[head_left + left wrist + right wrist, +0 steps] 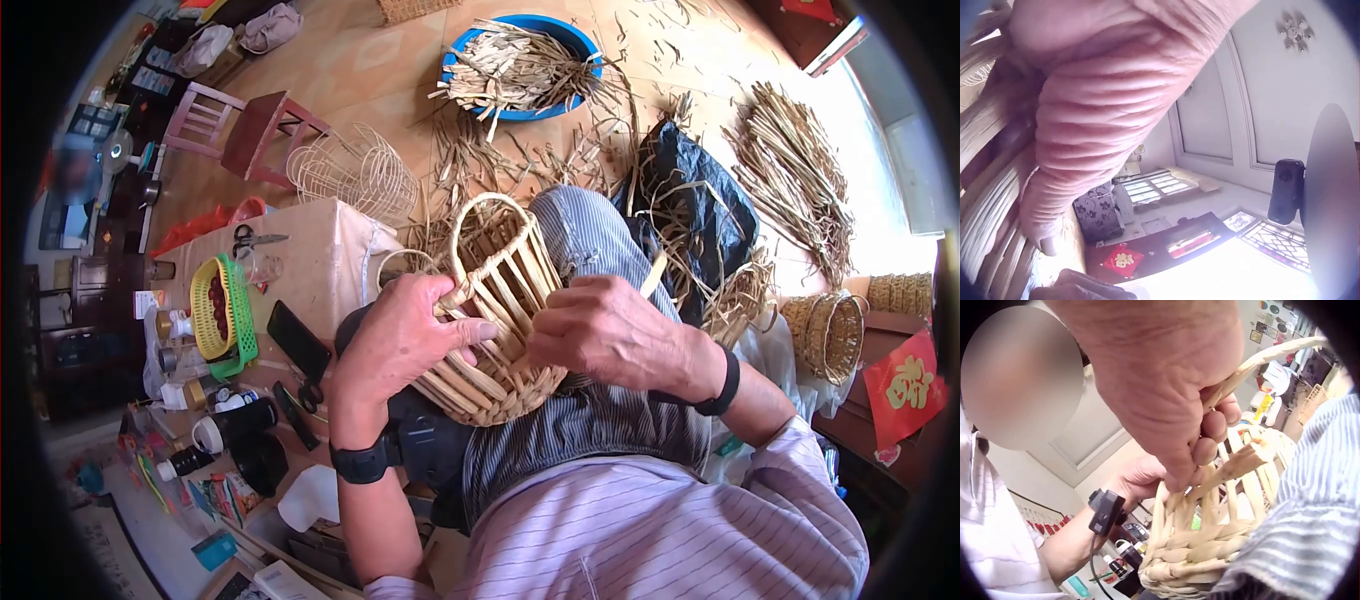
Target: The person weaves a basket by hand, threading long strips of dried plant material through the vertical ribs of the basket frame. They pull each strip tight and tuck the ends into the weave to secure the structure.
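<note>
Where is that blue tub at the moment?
In the head view, the blue tub is at the top, slightly right of centre, on the tiled floor beyond the striped knee, with dried strips heaped in it.

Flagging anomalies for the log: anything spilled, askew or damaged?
Loose dried strips litter the floor beside the blue basin, others overhang its rim; probably scattered material or offcuts. The basket in the left hand has open gaps between its uprights, which looks unfinished, not damaged.

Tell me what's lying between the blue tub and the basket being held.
Loose dried strips lie scattered on the floor between the blue tub and the basket; the head view shows it.
</note>
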{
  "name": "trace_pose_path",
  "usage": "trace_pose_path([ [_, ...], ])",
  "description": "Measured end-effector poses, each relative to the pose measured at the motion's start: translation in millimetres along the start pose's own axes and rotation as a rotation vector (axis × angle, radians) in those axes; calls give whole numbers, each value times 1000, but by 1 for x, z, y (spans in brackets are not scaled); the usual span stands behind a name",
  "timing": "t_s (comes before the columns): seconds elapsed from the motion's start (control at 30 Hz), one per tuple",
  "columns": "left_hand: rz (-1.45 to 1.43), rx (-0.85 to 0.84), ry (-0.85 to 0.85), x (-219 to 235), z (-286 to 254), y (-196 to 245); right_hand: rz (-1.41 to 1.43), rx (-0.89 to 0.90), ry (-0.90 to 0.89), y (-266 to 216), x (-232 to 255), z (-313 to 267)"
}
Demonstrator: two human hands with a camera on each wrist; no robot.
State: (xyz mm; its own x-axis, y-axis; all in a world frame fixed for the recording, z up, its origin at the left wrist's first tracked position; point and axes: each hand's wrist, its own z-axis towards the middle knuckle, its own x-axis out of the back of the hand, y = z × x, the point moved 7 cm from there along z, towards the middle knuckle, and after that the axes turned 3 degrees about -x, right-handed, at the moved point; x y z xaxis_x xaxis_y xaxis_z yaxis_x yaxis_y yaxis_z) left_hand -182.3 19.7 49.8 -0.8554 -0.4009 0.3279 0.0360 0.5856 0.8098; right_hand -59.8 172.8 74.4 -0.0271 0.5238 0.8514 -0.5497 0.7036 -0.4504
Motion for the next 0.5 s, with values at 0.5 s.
trace_pose_path([
  [0.5,286,28,266,-6,-9,33,209,-167,127,25,-19,-16],
])
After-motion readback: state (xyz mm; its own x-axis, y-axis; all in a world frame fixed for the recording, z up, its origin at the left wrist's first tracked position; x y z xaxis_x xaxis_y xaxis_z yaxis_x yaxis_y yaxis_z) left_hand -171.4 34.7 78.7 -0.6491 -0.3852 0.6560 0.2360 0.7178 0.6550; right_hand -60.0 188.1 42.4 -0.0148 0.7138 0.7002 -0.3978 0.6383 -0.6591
